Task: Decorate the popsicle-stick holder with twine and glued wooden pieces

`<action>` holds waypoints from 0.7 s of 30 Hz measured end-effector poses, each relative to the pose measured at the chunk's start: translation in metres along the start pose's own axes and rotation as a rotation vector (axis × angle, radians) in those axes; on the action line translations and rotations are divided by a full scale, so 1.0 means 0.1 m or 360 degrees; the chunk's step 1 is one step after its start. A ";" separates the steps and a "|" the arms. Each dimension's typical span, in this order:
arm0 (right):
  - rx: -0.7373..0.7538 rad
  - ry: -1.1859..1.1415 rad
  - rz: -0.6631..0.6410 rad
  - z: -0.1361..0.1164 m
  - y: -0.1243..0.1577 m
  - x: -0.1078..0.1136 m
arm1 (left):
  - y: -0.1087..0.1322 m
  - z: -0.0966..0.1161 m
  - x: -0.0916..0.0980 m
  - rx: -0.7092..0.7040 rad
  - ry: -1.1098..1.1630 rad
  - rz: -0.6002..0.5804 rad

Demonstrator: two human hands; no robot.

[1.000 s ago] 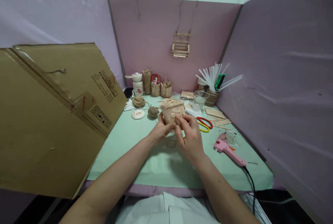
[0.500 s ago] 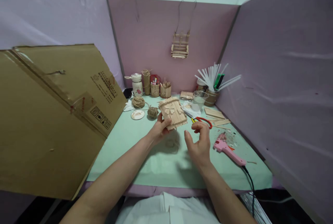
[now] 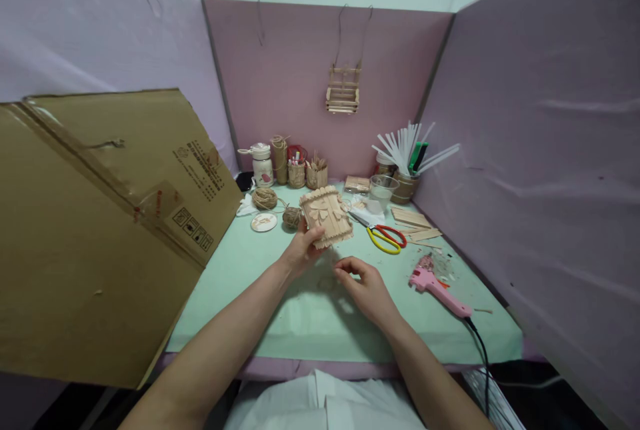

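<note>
My left hand [image 3: 304, 248] is closed on the lower left edge of a small wooden stick panel [image 3: 326, 218], tilted toward me above the table. Scalloped strips line its top and bottom, and petal-like wooden pieces sit on its face. Just below the panel's lower right, my right hand [image 3: 361, 282] has thumb and forefinger pinched together. Faint thin strands show beside its fingertips, but what they hold, if anything, is too small to make out. Scissors [image 3: 385, 238] with one red and one yellow handle lie beyond my right hand.
A pink glue gun [image 3: 440, 291] lies at right, its black cord running off the table edge. Twine balls [image 3: 265, 199], a plastic cup [image 3: 383, 191] and a pot of white glue sticks [image 3: 405, 185] stand behind. A large cardboard sheet [image 3: 110, 237] blocks the left side.
My right hand has moved left and down, from open fingers beside the scissors to a pinch under the panel. The panel has shifted slightly left in my left hand.
</note>
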State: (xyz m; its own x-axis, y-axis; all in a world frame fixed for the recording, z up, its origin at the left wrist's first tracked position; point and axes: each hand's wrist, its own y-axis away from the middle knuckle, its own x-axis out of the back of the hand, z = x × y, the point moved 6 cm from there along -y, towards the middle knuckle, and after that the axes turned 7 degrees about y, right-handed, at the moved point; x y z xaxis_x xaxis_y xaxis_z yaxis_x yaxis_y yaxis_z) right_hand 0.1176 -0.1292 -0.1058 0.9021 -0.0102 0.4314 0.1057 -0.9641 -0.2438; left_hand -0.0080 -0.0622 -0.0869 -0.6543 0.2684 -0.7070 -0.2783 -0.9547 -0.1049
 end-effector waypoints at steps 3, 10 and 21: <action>0.0041 -0.0011 0.0124 -0.11 0.04 0.13 | 0.01 0.00 0.00 0.0022 -0.0045 0.0049; 0.0121 -0.0148 0.0372 -0.21 0.07 0.37 | 0.00 0.02 0.00 0.0015 -0.0100 0.0041; 0.0167 -0.0100 0.0515 -0.25 0.00 0.56 | -0.03 -0.06 0.05 0.0117 -0.0078 -0.0045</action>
State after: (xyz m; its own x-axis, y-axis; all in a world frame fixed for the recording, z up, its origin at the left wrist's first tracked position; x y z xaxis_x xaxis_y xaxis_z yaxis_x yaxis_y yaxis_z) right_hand 0.1579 -0.1360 -0.0595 0.9196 -0.2912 0.2636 -0.1504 -0.8811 -0.4484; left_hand -0.0059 -0.0584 -0.0942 -0.6787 0.3029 -0.6691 -0.3468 -0.9352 -0.0716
